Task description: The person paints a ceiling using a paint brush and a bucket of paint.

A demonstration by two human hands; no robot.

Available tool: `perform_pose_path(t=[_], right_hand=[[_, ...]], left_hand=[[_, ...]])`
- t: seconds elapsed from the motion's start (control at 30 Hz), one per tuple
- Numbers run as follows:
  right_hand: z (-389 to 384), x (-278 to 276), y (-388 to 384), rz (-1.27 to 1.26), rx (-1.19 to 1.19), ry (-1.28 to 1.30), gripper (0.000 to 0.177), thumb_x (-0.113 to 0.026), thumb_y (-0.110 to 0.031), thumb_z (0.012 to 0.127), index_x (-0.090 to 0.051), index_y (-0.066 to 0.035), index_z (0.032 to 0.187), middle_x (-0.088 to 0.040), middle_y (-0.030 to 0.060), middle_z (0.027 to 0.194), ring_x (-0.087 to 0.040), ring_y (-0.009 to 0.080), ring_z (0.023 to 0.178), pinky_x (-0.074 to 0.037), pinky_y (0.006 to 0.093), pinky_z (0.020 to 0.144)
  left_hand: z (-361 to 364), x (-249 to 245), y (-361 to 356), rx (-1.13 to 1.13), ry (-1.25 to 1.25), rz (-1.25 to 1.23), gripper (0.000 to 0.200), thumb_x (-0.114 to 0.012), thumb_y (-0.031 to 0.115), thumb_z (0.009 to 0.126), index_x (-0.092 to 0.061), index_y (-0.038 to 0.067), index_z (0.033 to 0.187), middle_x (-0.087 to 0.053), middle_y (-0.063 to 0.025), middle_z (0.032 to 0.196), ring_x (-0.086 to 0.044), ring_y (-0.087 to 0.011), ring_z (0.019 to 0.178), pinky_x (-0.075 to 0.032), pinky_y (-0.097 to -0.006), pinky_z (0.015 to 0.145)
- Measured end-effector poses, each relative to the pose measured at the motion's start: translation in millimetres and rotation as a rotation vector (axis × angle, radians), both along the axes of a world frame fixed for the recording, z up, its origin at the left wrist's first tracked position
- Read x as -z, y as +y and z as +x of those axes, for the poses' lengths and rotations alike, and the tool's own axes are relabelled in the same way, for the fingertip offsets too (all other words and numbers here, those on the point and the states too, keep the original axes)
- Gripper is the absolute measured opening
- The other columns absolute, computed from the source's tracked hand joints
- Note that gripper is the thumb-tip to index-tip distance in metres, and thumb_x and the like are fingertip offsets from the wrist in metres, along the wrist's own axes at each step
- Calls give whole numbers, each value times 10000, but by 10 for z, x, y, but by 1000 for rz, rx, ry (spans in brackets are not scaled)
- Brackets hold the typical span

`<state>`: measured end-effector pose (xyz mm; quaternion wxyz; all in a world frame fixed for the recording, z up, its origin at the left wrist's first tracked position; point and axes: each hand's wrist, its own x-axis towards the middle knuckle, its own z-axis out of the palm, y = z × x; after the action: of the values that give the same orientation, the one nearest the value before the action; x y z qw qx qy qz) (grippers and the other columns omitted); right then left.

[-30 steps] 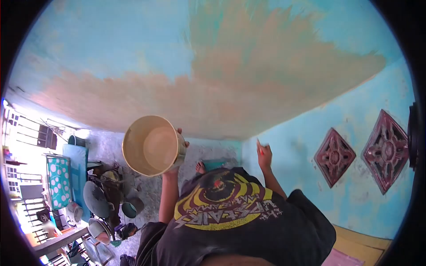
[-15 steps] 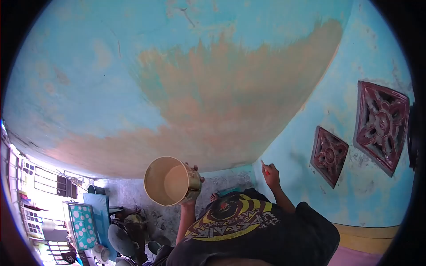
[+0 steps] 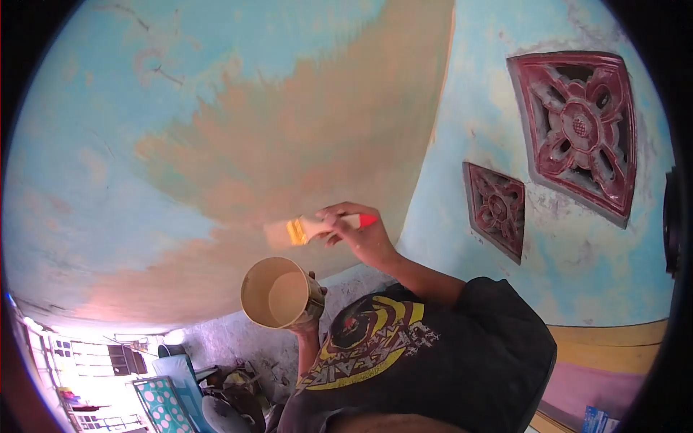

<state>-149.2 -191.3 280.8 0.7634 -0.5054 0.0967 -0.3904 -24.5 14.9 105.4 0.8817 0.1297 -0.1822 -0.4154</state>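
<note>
My left hand (image 3: 315, 307) is closed around the side of a beige paint bucket (image 3: 254, 294), which is tipped so its mouth faces me and pinkish-tan paint shows inside. In my right hand (image 3: 352, 229), fingers pinch the pale handle of a flat paintbrush (image 3: 310, 229) with a yellow ferrule and a red handle end. The bristles point left, just above the bucket's rim. Behind both hands stands a light blue wall (image 3: 65, 144), partly covered by a ragged-edged, pinkish-brown coat of paint (image 3: 310, 130).
Two dark red ornamental vent blocks, one large (image 3: 580, 128) and one smaller (image 3: 498, 208), sit in the right-hand blue wall. At lower left are a polka-dot panel (image 3: 160, 405), a dark bucket (image 3: 172, 351) and barred windows. Below lies a grey floor (image 3: 216, 333).
My right hand has swung left from beside the corner to above the bucket, bringing the paintbrush into full view. The bucket stays in my left hand. The view has turned right.
</note>
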Motion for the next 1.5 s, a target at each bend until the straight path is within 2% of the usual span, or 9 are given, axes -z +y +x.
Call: perform_pose_path(t=[0.2,0.3,0.4,0.63,0.83,0.93,1.03,1.17,1.5], right_hand=[[74,-453,148,-953,-335,62,167,-691,-259,958,-751,-120,1027,-714,92,932,-710,268,777,-562,397,703],[203,-598,309,-1401,-322,425,190,-682,-354,930,-765,-183,938,-703,92,936,-684,300,742,-538,427,656],[391,-572,349,-1536,-219,514,253,-678,-415,907,-751,-178,856,-708,66,855,-687,286,729,-519,430,618],[540,-505,282,-1595,-380,688,257,-714,-403,879,-741,-149,848,-687,89,723,-691,303,707,-529,429,636],[624,-290,275,-1641,-425,634,203,-715,-342,876,-759,-144,900,-693,119,750,-684,319,756,-538,451,687],[722,-181,447,-1709,-454,611,203,-715,-332,873,-768,-140,915,-695,118,751,-678,319,791,-540,453,713],[840,-138,543,-1766,-496,637,205,-714,-330,873,-774,-137,904,-699,111,751,-677,318,810,-541,452,731],[1029,-93,699,-1821,-508,615,183,-729,-275,848,-762,-99,813,-705,123,751,-700,294,811,-568,431,706],[1369,-343,1027,-1753,-475,626,227,-739,-334,862,-780,-111,872,-706,104,741,-669,294,746,-531,415,657]], left_hand=[[-25,39,-99,-37,-86,57,834,-462,709,910,-340,177,1541,-442,-160,1513,-458,-432,1355,-471,-699,965],[-19,112,-158,-66,-59,129,819,-448,706,909,-360,181,1531,-452,-149,1508,-478,-411,1341,-467,-676,981],[-33,130,-199,-120,3,188,805,-435,703,907,-381,185,1521,-462,-138,1504,-497,-390,1328,-464,-654,997],[-49,589,-80,-251,450,121,766,-405,690,871,-488,198,1452,-512,-76,1487,-557,-340,1270,-448,-579,1031],[-111,510,-89,-215,469,168,762,-428,701,865,-559,181,1407,-590,-114,1413,-574,-350,1260,-449,-588,1042],[-67,469,79,-53,502,-119,757,-419,693,876,-564,174,1407,-599,-124,1405,-586,-366,1249,-448,-588,1050],[15,493,121,-88,569,-167,744,-417,682,882,-572,173,1403,-599,-125,1407,-589,-370,1248,-443,-589,1056],[174,431,242,-76,524,-146,732,-422,665,884,-580,168,1398,-603,-126,1407,-587,-374,1249,-435,-599,1059],[542,362,581,-140,502,-16,699,-435,632,892,-582,171,1396,-607,-120,1408,-578,-368,1268,-422,-593,1074]])
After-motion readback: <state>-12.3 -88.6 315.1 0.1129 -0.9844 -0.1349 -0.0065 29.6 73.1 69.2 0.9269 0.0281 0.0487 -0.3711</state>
